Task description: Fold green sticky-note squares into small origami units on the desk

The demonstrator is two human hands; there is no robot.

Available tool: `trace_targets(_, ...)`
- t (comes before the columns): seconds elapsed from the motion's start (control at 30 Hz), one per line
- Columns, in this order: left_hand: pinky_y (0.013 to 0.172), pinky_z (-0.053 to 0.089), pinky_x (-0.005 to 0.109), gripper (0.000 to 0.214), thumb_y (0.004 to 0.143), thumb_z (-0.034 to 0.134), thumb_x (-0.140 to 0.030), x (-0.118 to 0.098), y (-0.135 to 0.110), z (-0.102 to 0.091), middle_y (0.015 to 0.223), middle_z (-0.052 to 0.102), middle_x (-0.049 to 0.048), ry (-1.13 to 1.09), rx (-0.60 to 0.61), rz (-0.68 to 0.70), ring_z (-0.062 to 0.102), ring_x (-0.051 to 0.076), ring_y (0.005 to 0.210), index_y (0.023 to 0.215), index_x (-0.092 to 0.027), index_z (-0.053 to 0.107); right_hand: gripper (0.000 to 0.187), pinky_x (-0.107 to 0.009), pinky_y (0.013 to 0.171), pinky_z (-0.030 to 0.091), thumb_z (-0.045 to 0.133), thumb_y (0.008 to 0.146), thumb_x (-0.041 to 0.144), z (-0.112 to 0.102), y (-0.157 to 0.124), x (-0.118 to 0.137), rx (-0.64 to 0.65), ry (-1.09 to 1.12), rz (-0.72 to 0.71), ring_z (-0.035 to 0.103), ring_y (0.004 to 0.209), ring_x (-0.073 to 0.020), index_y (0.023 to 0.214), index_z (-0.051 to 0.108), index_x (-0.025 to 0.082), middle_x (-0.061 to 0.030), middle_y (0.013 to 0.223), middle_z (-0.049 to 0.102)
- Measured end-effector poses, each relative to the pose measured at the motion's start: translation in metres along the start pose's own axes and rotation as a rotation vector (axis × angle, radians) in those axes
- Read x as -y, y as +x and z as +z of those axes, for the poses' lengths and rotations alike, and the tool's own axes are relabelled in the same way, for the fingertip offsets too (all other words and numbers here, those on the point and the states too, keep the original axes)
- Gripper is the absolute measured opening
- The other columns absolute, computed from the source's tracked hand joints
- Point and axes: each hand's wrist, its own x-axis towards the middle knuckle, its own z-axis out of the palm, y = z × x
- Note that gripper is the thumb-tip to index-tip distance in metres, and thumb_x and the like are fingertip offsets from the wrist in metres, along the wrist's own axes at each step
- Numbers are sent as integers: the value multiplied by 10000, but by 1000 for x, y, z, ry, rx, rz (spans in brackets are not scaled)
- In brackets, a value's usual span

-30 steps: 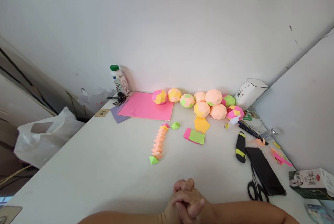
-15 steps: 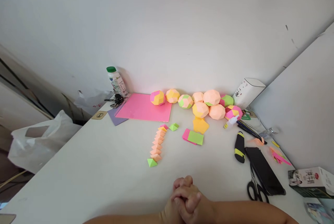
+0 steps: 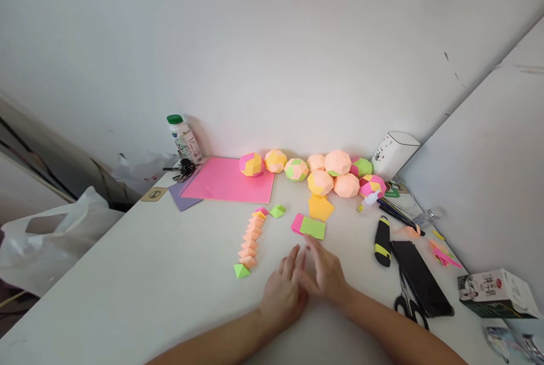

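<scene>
Fingers loosely extended and free, the right hand is at the near edge of the green paper on the table, the left hand close beside the right

I see a bare left hand beside a bare right hand; at their twelve o'clock, a green paper rectangle.

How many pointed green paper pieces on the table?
2: the near green piece at the near end of the mostly peach row, and the far green piece just right of the row's far end. Overlapping row pieces could hide another.
</scene>
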Motion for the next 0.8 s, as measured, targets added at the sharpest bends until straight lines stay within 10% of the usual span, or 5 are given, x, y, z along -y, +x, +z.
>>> trace_targets(0.1, 870, 483, 437, 354, 808, 464, -250, 1, 1, -8, 1312, 500, 132, 31, 19, 18, 489, 293, 1130, 1132, -156, 572, 315, -485, 962, 427, 506, 848, 258, -2, 13, -32, -36, -207, 24, 410, 1250, -320, 1134, 568, 141, -174, 1318, 482)
trace_targets(0.27, 1083, 186, 516, 658, 862, 351, -522, 6, -3, -4, 1479, 265, 114, 112, 118, 289, 183, 330, 1357, 1395, -139, 297, 358, -483, 994, 420, 498, 852, 227, 9, 11, -65, 118, -236, 51, 405, 1264, -292, 1181, 563, 102, -169, 1321, 489)
trace_targets(0.8, 1108, 78, 487, 729, 862, 273, -586, 8, -1, -5, 1500, 165, 150, 94, 230, 291, 89, 312, 1382, 1409, -105, 256, 265, -417, 920, 484, 403, 878, 40, 20, 0, -62, 66, -499, -101, 603, 1050, -262, 885, 661, 100, -159, 1046, 676)
